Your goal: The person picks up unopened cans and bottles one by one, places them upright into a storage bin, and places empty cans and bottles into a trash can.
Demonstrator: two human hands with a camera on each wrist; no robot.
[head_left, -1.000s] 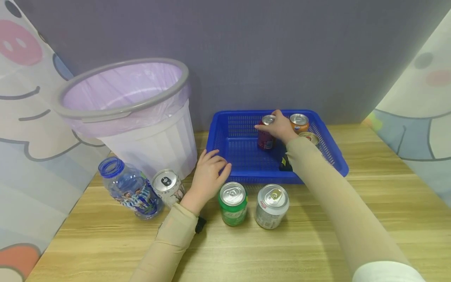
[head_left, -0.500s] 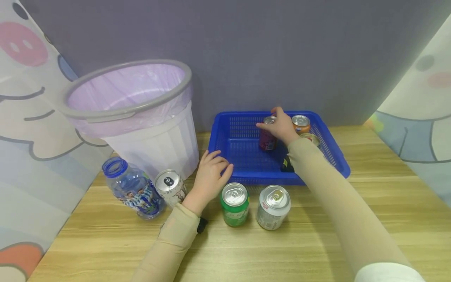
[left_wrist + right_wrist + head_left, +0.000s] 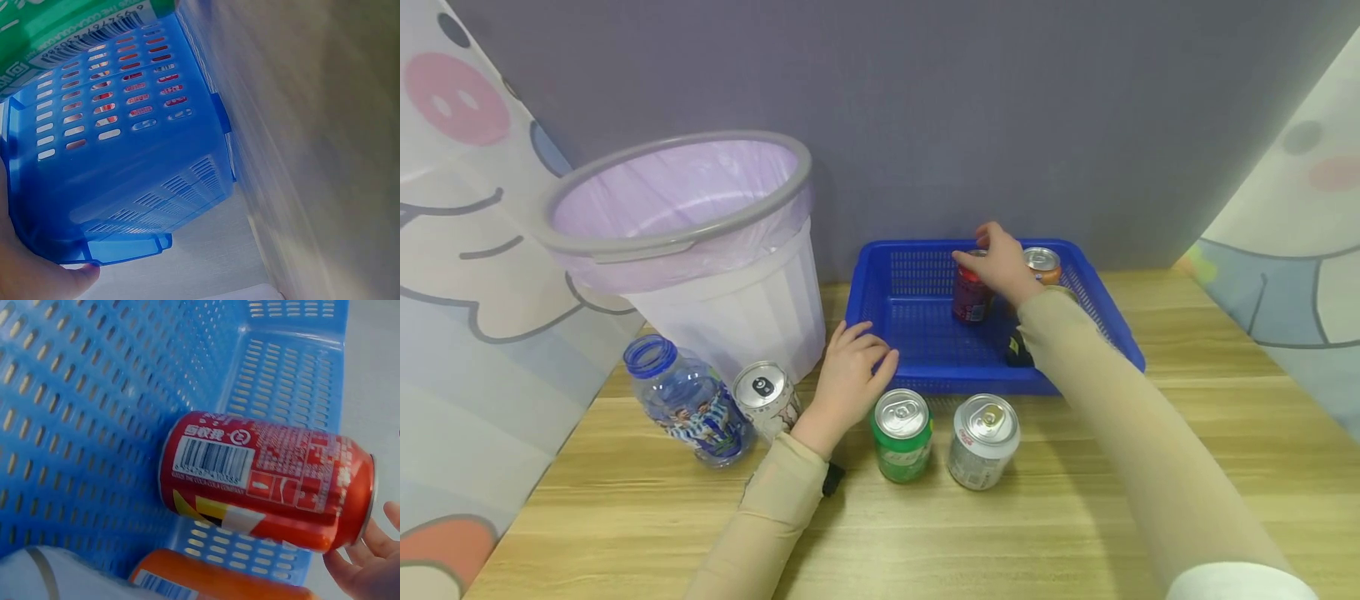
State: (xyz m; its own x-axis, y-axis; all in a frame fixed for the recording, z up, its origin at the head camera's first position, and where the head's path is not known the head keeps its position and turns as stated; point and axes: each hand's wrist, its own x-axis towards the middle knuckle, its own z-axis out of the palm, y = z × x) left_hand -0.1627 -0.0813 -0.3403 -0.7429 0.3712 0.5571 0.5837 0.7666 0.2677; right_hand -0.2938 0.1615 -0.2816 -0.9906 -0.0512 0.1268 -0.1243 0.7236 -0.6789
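Observation:
A red soda can [image 3: 972, 300] stands upright in the blue plastic basket [image 3: 955, 382]. Over its top is my right hand [image 3: 1006, 268], thumb and fingers spread; the right wrist view shows fingertips [image 3: 359, 553] at the can's upper rim, not wrapped round it. Beside it stands an orange can [image 3: 1042, 262], and a pale rounded object [image 3: 59, 575] shows in the right wrist view. My left hand [image 3: 847, 382] rests by the basket's near left corner, fingers loosely bent; a fingertip [image 3: 87, 272] meets the rim in the left wrist view.
In front of the basket stand a green can [image 3: 902, 454] and a silver can [image 3: 983, 458]. To the left are a white patterned can [image 3: 769, 404], a clear blue-necked bottle [image 3: 696, 412] and a tall lined bin [image 3: 741, 308]. A grey wall is behind.
My right hand has risen slightly off the red can, baring more of its red upper side. The left hand keeps its place at the basket corner. The whole view has shifted a little.

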